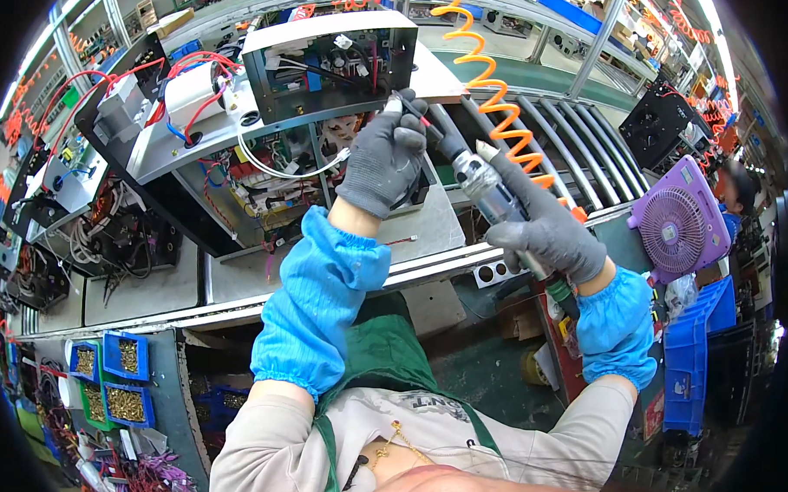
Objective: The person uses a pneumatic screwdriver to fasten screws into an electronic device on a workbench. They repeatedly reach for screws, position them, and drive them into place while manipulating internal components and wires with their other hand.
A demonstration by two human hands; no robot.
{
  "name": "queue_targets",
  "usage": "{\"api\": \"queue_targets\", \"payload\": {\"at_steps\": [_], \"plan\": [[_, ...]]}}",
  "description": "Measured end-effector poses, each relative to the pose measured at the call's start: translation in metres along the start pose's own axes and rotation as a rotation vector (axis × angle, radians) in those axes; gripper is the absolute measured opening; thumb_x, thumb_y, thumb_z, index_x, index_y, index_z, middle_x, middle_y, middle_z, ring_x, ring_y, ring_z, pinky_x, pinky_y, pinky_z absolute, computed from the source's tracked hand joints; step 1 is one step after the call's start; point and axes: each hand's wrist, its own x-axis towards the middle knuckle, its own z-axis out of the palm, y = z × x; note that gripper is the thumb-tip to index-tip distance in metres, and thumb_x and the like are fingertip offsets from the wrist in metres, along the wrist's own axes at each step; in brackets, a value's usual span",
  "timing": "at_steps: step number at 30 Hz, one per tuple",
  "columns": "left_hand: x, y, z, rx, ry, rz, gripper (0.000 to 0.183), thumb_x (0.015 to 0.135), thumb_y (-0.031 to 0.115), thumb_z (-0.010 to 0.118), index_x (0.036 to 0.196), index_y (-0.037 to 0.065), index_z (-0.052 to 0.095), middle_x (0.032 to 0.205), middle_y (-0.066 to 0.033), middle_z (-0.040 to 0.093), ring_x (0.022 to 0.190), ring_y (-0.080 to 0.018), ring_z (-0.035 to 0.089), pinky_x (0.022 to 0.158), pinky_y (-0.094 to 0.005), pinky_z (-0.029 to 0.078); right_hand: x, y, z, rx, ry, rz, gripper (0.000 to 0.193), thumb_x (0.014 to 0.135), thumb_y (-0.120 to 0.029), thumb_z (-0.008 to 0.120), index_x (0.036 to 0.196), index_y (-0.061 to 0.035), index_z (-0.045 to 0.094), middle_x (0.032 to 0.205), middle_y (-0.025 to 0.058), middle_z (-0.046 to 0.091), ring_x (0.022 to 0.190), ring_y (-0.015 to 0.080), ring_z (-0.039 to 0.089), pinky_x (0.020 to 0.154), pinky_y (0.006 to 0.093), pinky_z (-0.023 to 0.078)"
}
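Observation:
My gloved right hand (555, 234) is closed around a power screwdriver (487, 187) with a clear-looking body. Its dark bit (430, 128) slants up and left to my gloved left hand (384, 155). The left fingers are pinched together right at the bit's tip, and whatever small thing they hold there is hidden. Just beyond the left hand stands a metal equipment chassis (332, 29), open at the front, with wires and boards inside. A white cable (284, 171) with a connector runs up beside my left wrist.
Left of the chassis are a white cylinder (191, 96) and red cables. An orange coiled hose (491, 72) hangs over a roller conveyor (580, 148). A purple fan (680, 219) and blue bin (687, 360) stand right. Small blue trays (128, 403) of screws sit lower left.

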Motion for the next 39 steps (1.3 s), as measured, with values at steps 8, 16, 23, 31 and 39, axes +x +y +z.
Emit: {"api": "queue_targets", "payload": {"at_steps": [8,16,23,31,39], "plan": [[-0.005,0.013,-0.016,0.189,0.121,0.004,0.018,0.096,0.01,0.051,0.109,-0.002,0.055,0.085,-0.0049,0.053,0.066,-0.0078,0.049,0.045,-0.015,0.042,-0.006,0.035,-0.002,-0.084,0.028,-0.021,0.094,0.069,-0.016,0.074,0.15,-0.0176,0.024,0.098,0.0085,0.058,0.064,0.0105,0.053,0.06,0.0254,0.047],[0.0,0.008,-0.017,0.255,0.068,0.02,0.025,0.096,0.012,0.051,0.117,-0.001,0.054,0.094,-0.0078,0.056,0.071,-0.007,0.051,0.05,-0.0148,0.044,-0.004,0.055,-0.004,-0.187,0.069,-0.174,0.099,0.067,-0.03,0.078,0.149,-0.0117,0.026,0.129,0.0134,0.052,0.107,0.0199,0.054,0.091,0.0323,0.044],[-0.001,0.009,-0.017,0.285,0.035,0.017,0.03,0.097,0.013,0.048,0.124,0.0,0.049,0.109,-0.013,0.057,0.069,-0.007,0.052,0.049,-0.014,0.045,-0.007,0.057,-0.003,-0.21,0.057,-0.128,0.099,0.066,-0.033,0.078,0.148,-0.0095,0.027,0.135,0.0142,0.048,0.116,0.0208,0.05,0.097,0.0327,0.04],[-0.007,0.007,-0.017,0.135,-0.01,0.002,0.029,0.099,0.017,0.047,0.125,0.004,0.049,0.114,-0.0139,0.058,0.064,-0.0064,0.052,0.042,-0.0137,0.041,-0.01,0.047,0.005,-0.038,0.014,-0.095,0.098,0.065,-0.023,0.073,0.149,-0.0127,0.024,0.121,0.0111,0.052,0.091,0.0157,0.052,0.077,0.0282,0.046],[-0.011,0.007,-0.01,0.289,0.067,0.048,0.029,0.098,0.018,0.047,0.124,0.004,0.049,0.117,-0.0151,0.059,0.066,-0.0046,0.055,0.042,-0.0116,0.043,-0.009,0.052,0.007,0.13,-0.024,0.014,0.1,0.066,-0.023,0.078,0.149,-0.0164,0.024,0.118,0.0101,0.055,0.065,0.0079,0.052,0.055,0.0236,0.047]]}}
